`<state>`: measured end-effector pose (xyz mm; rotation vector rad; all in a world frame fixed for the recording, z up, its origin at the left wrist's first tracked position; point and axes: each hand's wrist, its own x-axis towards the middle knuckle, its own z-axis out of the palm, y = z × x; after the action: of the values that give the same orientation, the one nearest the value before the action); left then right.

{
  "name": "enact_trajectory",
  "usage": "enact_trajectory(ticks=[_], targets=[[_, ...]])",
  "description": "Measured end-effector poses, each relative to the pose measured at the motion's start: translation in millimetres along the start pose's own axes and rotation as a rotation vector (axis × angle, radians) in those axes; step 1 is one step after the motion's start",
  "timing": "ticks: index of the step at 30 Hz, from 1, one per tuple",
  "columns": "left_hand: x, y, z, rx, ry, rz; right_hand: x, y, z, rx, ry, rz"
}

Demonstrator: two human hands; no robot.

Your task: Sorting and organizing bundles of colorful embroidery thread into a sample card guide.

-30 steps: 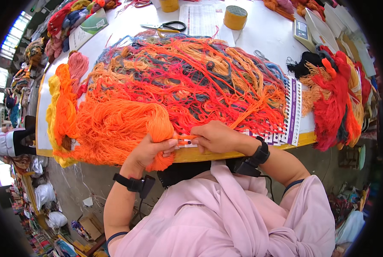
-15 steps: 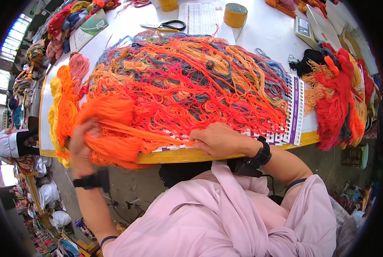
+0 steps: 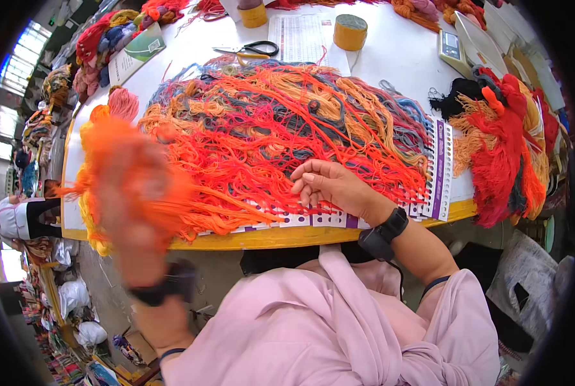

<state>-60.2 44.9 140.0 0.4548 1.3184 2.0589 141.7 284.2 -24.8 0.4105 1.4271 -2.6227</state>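
Pale lettering on the purple strip of a punched white card, right part of the bench, line running along the strip; printed grid on a white sheet, far side, entries too small to make out; square code-like mark on a green-and-white booklet, far left; small device, far right, display unreadable at this size.

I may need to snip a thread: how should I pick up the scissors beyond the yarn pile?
Take the scissors by the black loop, probably best coming from the right. They lie flat with the silver blades pointing left, so the loop faces right, over the edge of the printed sheet, with the yarn pile on the near side.
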Motion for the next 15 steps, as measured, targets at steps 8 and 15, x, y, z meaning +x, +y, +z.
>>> enact_trajectory(ticks=[8, 15], targets=[[-29.9, -139.5, -32.9, -0.535, 0.041, -0.552, 4.3, 7.4, 45.7, -0.343, 0.042, -0.131], [-70.7, 183.0, -82.6, 0.362, 0.592, 0.545, 5.8, 14.3, 41.6, -0.633, 0.063, -0.098]])
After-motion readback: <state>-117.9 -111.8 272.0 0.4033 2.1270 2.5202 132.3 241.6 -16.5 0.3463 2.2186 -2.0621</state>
